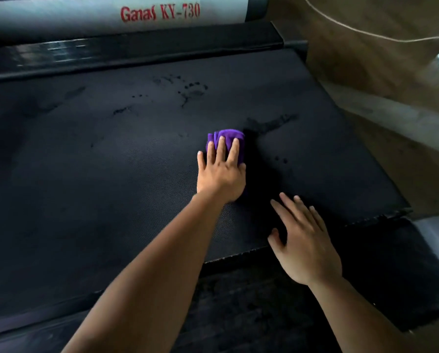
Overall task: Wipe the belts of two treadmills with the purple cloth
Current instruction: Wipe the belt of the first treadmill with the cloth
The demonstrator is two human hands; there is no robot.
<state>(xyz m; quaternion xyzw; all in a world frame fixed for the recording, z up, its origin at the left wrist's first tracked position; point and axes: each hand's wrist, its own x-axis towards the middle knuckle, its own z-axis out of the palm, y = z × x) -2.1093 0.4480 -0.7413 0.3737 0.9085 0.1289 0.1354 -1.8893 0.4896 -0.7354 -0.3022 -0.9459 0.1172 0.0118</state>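
Head view: my left grip [221, 174], fingers flat, presses the purple cloth [227, 137] on the treadmill belt [106, 161]; my right grip [306, 244] rests splayed; smudges [193, 90] remain, so I judge it unfinished.

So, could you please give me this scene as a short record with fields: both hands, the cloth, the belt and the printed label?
left hand: presses flat on the purple cloth, fingers straight
right hand: fingers spread, rests at the near edge of the belt
purple cloth: bunched, lying on the belt under the left hand
belt: black, ribbed
dark spots: on the belt, beyond the cloth
label: red letters, "Ganas KY-730", past the belt's far end
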